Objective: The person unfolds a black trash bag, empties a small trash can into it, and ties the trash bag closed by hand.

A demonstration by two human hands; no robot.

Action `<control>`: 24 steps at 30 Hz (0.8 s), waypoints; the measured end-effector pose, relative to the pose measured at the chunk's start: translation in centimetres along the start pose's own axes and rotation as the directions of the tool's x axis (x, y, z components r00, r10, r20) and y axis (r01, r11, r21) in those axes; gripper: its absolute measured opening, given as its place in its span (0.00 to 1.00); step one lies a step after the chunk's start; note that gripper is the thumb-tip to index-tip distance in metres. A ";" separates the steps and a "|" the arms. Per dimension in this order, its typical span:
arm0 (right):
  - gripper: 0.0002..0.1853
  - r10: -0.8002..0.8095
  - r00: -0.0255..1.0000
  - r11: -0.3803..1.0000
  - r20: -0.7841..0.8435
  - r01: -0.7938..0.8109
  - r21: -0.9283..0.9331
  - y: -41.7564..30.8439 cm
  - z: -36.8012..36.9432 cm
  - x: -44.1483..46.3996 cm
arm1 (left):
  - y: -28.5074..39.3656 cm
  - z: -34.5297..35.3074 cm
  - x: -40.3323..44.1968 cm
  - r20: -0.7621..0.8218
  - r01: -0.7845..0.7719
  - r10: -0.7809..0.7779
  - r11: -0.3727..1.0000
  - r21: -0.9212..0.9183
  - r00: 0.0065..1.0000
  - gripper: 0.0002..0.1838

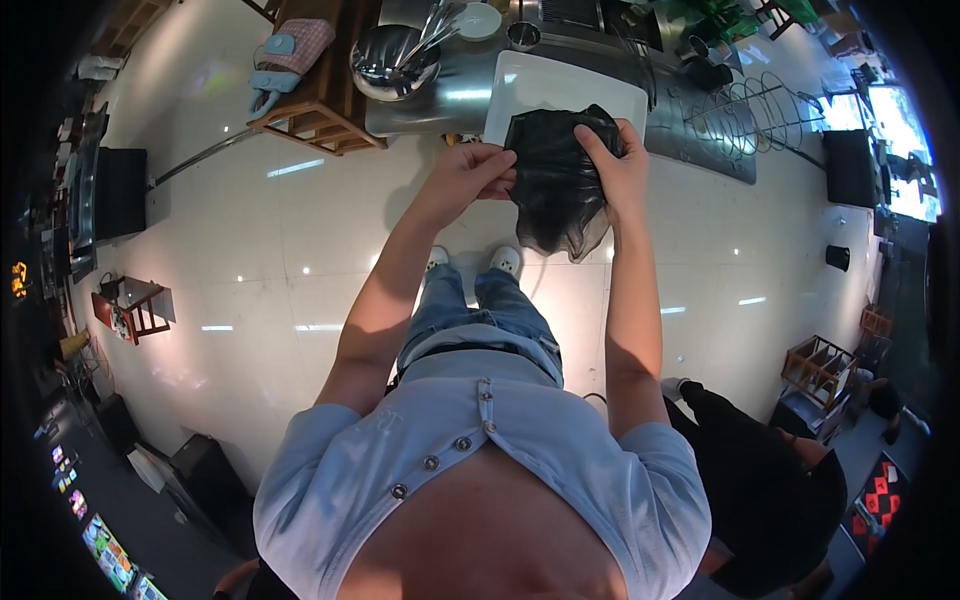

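A thin black plastic bag (556, 180), crumpled and partly see-through at its lower edge, is stretched between my two hands. My left hand (478, 172) pinches its left edge between thumb and fingers. On the other side, my right hand (618, 170) grips the bag's upper right, the thumb lying across the front and the fingers behind. Beyond the bag, a white rectangular tray (520, 85) rests on the steel counter (440, 118). The bag overlaps the tray's near edge in view and hides part of it.
A shiny metal bowl (385, 75) holding utensils stands on the counter's left, near a white round plate (477, 20). A wire rack (750, 115) is at the right. A wooden chair (325, 95) bears a pink bag (300, 45). Someone in black (770, 490) is behind me, right.
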State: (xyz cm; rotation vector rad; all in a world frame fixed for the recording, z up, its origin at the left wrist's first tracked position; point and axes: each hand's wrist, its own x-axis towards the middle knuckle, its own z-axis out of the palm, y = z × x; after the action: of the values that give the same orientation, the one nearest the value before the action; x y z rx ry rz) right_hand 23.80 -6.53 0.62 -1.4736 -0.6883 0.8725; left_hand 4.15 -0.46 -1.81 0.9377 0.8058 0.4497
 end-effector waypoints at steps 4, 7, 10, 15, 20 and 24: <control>0.12 0.010 0.998 1.000 -0.062 -0.010 0.000 0.8 -2.0 0.8 | -0.4 1.3 1.7 0.070 0.023 -0.019 0.998 -0.062 0.997 0.14; 0.14 -0.056 0.963 0.997 -0.265 0.042 -0.060 2.9 -3.6 2.3 | -1.6 2.9 3.4 0.054 0.014 0.000 0.966 -0.258 0.999 0.17; 0.11 -0.453 0.861 0.802 -0.231 0.280 -0.528 5.9 -4.7 3.6 | -3.2 5.4 5.2 0.149 -0.228 0.177 0.838 0.496 0.973 0.19; 0.13 0.024 0.980 0.990 0.197 0.004 -0.140 11.2 -5.0 2.7 | -5.8 6.8 8.7 0.066 -0.518 0.598 0.628 0.581 0.799 0.18; 0.17 0.331 0.943 0.935 0.019 -0.331 0.131 10.7 -3.5 4.0 | -8.5 6.9 8.0 0.127 -0.279 0.254 0.923 0.263 0.959 0.32; 0.22 -0.093 0.962 0.952 0.256 0.161 -0.260 13.2 -0.9 3.8 | -13.1 4.1 8.5 -0.293 -0.155 0.131 0.986 -0.062 0.947 0.22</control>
State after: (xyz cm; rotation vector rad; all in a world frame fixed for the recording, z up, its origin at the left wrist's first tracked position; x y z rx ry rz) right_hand 25.58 -5.08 -12.92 -1.5644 -1.1145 0.8878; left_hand 12.75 -4.10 -15.02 0.8662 0.9779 0.7545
